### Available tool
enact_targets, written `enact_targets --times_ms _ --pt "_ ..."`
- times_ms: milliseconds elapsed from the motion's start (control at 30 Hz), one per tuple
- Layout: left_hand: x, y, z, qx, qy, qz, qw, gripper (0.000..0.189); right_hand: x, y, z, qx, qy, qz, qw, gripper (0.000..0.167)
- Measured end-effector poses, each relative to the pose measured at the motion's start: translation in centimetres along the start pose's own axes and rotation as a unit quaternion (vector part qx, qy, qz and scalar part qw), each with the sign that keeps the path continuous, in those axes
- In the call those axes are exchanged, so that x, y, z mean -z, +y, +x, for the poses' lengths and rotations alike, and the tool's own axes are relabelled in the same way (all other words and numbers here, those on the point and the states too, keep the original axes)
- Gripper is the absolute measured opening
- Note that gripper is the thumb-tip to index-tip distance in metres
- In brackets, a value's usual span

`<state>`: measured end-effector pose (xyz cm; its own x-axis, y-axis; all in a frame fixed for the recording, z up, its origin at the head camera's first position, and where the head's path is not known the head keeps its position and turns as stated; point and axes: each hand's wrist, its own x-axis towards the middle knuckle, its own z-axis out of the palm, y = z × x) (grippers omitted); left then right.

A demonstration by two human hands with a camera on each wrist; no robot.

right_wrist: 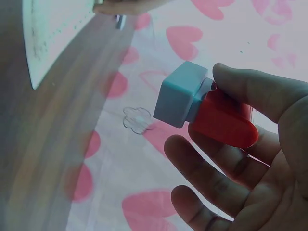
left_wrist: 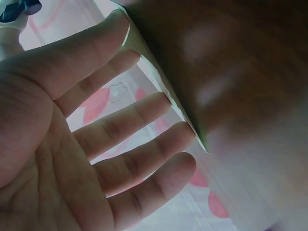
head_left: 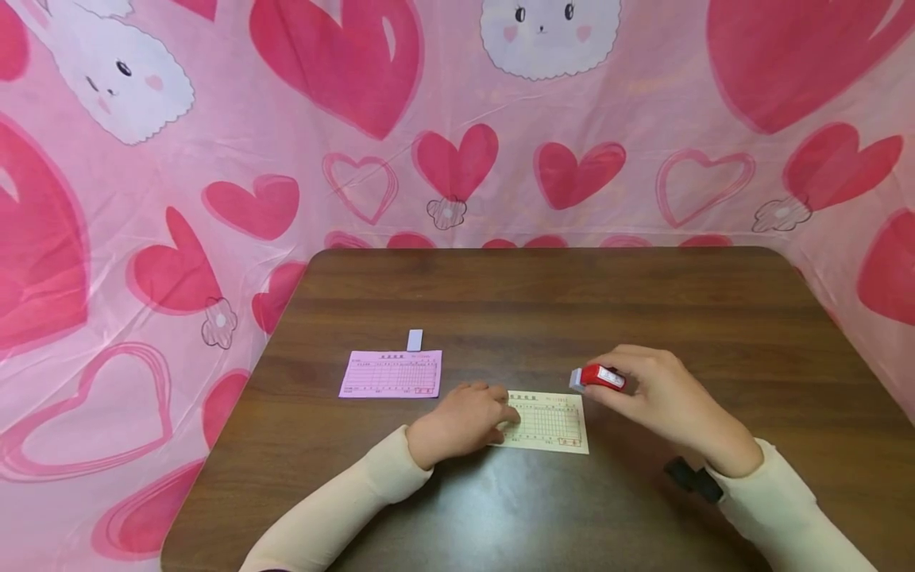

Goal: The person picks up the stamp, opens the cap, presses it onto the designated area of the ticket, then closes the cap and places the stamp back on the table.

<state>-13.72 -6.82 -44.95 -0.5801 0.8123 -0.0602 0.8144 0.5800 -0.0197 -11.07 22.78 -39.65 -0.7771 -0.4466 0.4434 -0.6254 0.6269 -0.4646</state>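
Note:
My right hand (head_left: 665, 397) pinches a small red stamp (head_left: 603, 377) between thumb and fingers, above the table. A pale grey block (right_wrist: 180, 96) sits at the stamp's left end, and a white label shows on its red body. My left hand (head_left: 461, 421) rests on the left part of a pale yellow printed form (head_left: 550, 425), fingertips touching the paper and covering its left side. In the left wrist view its fingers (left_wrist: 139, 159) are spread and fairly straight. The form bears a grid and a red box at its lower right.
A pink printed form (head_left: 389, 375) lies to the left on the brown table (head_left: 536, 302). A small pale rectangular piece (head_left: 415, 340) is at its top edge. Behind the table hangs a pink cloth (head_left: 515, 111) with hearts. A black strap (head_left: 693, 479) is at the right wrist.

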Motion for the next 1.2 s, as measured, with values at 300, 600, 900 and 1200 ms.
enact_targets --times_ms 300,600,900,1200 --pt "0.2 -0.2 0.1 -0.006 -0.009 -0.008 0.9999 0.027 0.8 0.0 0.3 -0.007 0.011 0.003 0.9999 0.036" --pt "1.7 -2.1 -0.3 -0.01 0.026 -0.055 0.9981 0.045 0.8 -0.1 0.3 -0.036 -0.009 0.003 0.9993 0.034" --pt "3.6 -7.8 -2.0 0.139 0.057 -0.145 0.9779 0.103 1.1 -0.1 0.3 -0.021 -0.002 -0.001 0.9998 0.034" --pt "3.5 -12.1 -3.8 0.228 0.069 -0.166 0.9569 0.113 1.5 0.5 0.2 -0.016 0.016 -0.022 0.9995 0.035"
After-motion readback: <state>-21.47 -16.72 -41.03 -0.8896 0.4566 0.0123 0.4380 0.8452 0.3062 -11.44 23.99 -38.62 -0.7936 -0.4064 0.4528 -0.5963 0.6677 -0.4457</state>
